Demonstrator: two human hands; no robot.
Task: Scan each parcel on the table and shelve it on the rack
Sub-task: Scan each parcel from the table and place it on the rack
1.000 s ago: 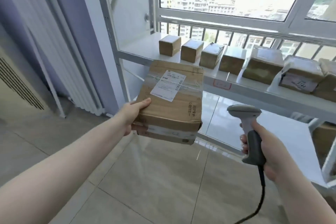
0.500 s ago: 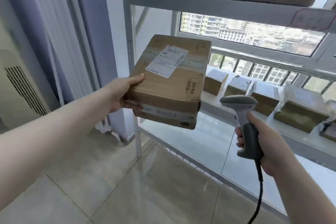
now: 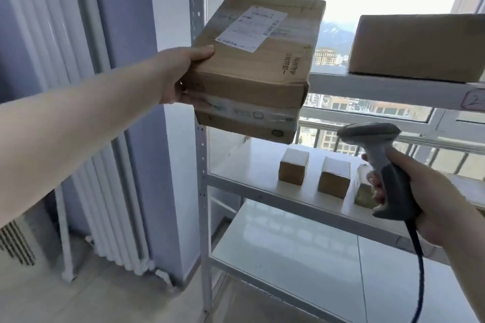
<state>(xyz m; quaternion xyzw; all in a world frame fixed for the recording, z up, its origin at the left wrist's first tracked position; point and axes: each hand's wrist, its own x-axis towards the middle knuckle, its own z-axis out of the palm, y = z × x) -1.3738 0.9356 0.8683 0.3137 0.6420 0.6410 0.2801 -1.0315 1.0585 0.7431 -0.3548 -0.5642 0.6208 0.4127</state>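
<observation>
Parcel (image 3: pixel 252 71) held up at the rack (image 3: pixel 202 165), scanner (image 3: pixel 380 165) in hand.

Brown cardboard parcel, taped, white shipping label on its top face, tilted with the far edge raised; gripped at its left edge, level with the upper shelf. Grey handheld scanner, dark grip, cable hanging down, head pointing toward the rack. White metal rack: one large box (image 3: pixel 420 47) on the upper shelf, small boxes (image 3: pixel 294 169) in a row on the middle shelf.
</observation>
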